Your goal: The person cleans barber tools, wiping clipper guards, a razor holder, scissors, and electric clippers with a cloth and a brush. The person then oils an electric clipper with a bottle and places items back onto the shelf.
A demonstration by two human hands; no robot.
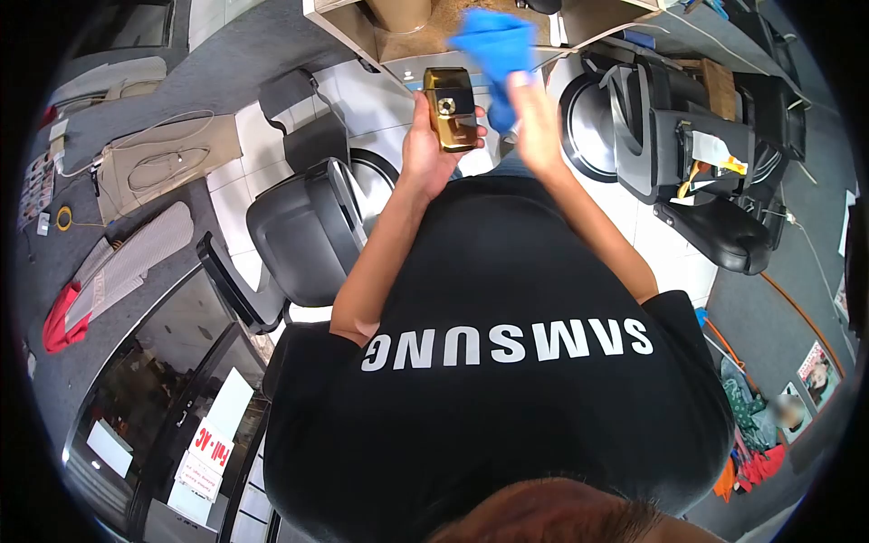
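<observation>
My left hand (427, 156) is wrapped around a shiny gold and black electric shaver (452, 110), held upright with its round button facing up at me. To the right, my right hand (536, 125) grips a blue cloth (502, 43). The cloth is smeared by motion, and part of it hangs below the fingers beside the shaver. A small gap shows between the cloth and the shaver. Both hands are in front of my body, near the edge of a wooden counter (462, 18).
Black salon chairs stand on the left (303, 231) and right (679, 136), close to my arms. A beige panel with a cable (172, 158) is at the left. Bottom left is a glass door (149, 389). Colourful cloths (756, 462) lie at the lower right.
</observation>
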